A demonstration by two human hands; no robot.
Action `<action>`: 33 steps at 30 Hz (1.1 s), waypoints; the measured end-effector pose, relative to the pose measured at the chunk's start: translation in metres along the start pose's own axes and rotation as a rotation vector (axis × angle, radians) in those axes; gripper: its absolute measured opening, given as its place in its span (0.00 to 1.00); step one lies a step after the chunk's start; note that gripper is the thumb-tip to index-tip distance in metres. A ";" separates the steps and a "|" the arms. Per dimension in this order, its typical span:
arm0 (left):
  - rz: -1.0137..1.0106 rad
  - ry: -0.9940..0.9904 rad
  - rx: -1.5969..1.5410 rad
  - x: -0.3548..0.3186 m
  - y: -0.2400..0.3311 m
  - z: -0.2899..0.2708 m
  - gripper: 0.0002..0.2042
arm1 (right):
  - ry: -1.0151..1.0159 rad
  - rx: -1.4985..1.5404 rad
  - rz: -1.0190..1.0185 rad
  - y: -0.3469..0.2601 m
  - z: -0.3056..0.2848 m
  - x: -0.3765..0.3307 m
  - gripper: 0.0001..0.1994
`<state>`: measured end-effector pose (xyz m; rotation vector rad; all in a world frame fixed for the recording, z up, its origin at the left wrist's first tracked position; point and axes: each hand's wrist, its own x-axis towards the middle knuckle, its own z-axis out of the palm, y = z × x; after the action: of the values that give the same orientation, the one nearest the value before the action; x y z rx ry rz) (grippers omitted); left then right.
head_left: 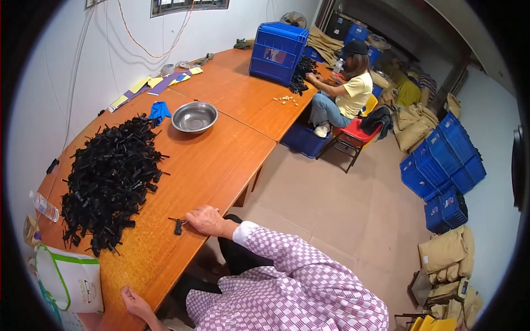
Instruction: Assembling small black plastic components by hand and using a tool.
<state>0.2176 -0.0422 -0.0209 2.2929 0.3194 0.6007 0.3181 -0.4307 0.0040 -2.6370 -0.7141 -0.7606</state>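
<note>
just right hand (205, 219), grip released, fingertips on a small black plastic part (178, 225), glossy wooden table (221, 160).

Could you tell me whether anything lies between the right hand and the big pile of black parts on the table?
Nothing visible does. The right hand rests on the table with its fingertips at one loose black part, and only bare tabletop separates it from the pile. The steel bowl sits well beyond.
</note>
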 end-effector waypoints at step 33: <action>0.084 0.036 0.422 -0.008 0.019 0.009 0.08 | 0.039 0.080 0.092 -0.012 -0.004 0.009 0.09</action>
<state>0.2160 -0.0640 -0.0150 2.7129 0.4002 0.6677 0.3168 -0.4193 0.0141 -2.5561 -0.5958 -0.7394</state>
